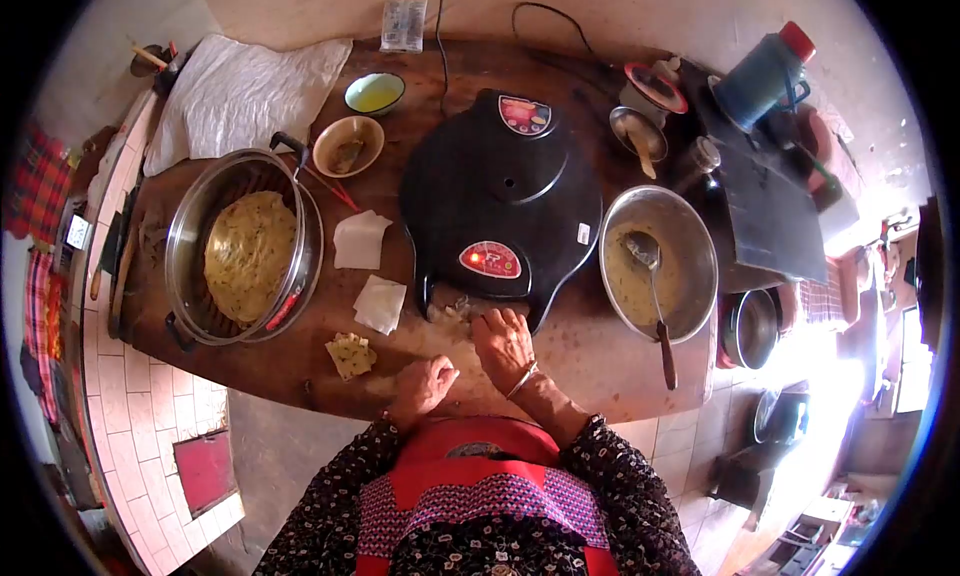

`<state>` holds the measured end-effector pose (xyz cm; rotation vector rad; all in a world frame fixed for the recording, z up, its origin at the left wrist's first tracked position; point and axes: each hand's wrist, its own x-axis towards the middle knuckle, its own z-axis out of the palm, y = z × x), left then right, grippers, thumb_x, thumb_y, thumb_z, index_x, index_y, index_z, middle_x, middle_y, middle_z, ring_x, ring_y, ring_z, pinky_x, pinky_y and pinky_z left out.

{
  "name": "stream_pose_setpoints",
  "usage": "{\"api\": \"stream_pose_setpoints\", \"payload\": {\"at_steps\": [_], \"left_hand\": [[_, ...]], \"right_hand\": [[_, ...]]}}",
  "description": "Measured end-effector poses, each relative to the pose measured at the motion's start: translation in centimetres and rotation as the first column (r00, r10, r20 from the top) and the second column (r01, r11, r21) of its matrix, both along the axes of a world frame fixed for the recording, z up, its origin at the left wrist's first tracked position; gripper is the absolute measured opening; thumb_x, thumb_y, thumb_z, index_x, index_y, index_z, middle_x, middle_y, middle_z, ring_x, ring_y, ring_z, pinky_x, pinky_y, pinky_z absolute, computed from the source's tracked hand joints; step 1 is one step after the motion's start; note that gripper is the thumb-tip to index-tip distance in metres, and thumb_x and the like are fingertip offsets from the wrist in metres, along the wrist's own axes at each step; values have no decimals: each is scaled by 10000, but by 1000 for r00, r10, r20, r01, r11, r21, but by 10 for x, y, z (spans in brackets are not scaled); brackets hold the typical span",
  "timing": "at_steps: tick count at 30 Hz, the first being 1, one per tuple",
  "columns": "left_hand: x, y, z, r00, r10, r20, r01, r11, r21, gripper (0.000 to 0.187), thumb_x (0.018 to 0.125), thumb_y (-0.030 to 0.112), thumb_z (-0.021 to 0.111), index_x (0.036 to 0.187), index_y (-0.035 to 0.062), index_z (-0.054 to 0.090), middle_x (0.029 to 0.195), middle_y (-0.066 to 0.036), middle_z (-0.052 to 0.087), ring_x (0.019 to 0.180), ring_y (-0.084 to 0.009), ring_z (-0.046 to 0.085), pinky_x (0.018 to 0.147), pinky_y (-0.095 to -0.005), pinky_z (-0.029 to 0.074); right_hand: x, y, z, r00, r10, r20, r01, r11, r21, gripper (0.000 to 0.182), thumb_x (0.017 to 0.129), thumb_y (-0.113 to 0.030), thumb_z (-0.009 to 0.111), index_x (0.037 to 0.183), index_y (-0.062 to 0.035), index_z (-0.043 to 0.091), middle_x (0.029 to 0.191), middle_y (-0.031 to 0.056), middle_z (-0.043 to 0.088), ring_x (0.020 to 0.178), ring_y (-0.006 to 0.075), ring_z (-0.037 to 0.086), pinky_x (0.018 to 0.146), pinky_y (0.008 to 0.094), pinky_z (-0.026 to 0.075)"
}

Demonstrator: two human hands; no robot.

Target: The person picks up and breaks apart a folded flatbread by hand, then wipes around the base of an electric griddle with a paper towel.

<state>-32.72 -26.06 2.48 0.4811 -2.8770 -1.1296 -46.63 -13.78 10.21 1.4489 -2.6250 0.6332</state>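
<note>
A black electric griddle (500, 191) with its lid down stands in the middle of the wooden table, a red light glowing on its front label. My right hand (503, 348), with a bracelet at the wrist, is at the griddle's front edge between its two handle arms. Its fingers curl downward, and whatever they pinch is hidden. Beside them lie small pale scraps (452, 311). My left hand (425, 384) rests closed near the table's front edge, nothing visible in it. Close to it on the left is a piece of herb-flecked flatbread (351, 357).
Left, a steamer pot (178, 266) holds round flatbread (252, 256). White napkins (362, 240) lie beside it. A steel bowl (707, 266) of batter with a ladle (655, 296) stands right. Behind are small bowls (375, 94), a cord (443, 46) and a thermos (755, 81).
</note>
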Motion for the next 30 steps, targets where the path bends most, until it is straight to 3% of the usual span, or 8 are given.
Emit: {"api": "stream_pose_setpoints", "payload": {"at_steps": [8,10,14,17,30], "left_hand": [[0,-1,-7,1000,-12,-1,12,1000,1,203,830,334,629,820,137,581,667,-130,624,618,-361,608,548,-472,463],[1,-1,-8,1000,-17,19,18,1000,-23,204,833,339,624,823,140,581,668,-129,624,620,-361,609,548,-474,464],[0,0,-5,1000,-9,15,9,999,-33,207,842,341,612,823,136,583,666,-120,625,617,-350,611,540,-463,465],[0,-2,-6,1000,-21,-2,21,999,-29,209,849,332,605,820,126,586,665,-112,628,612,-340,613,532,-450,465],[-1,-1,-7,999,-32,36,34,998,-54,212,848,330,608,810,122,593,643,-117,618,601,-342,610,524,-455,458]], "right_hand": [[0,0,-7,1000,-2,11,1,1000,18,124,723,-112,575,834,-58,572,890,109,548,861,280,531,721,412,413],[0,-1,-6,999,-7,-51,3,998,-70,64,719,-99,574,770,-70,548,802,93,511,778,266,520,683,399,408],[0,-1,-4,999,-7,-46,3,997,-83,63,719,-103,576,764,-71,546,797,91,508,776,267,520,681,399,408],[0,0,-4,1000,0,11,0,1000,-3,152,731,-117,571,870,-57,590,905,113,554,853,279,532,723,405,413],[-1,-1,-6,1000,-2,-26,1,999,-38,89,743,-123,570,817,-75,556,831,103,531,800,273,530,676,396,409]]}}
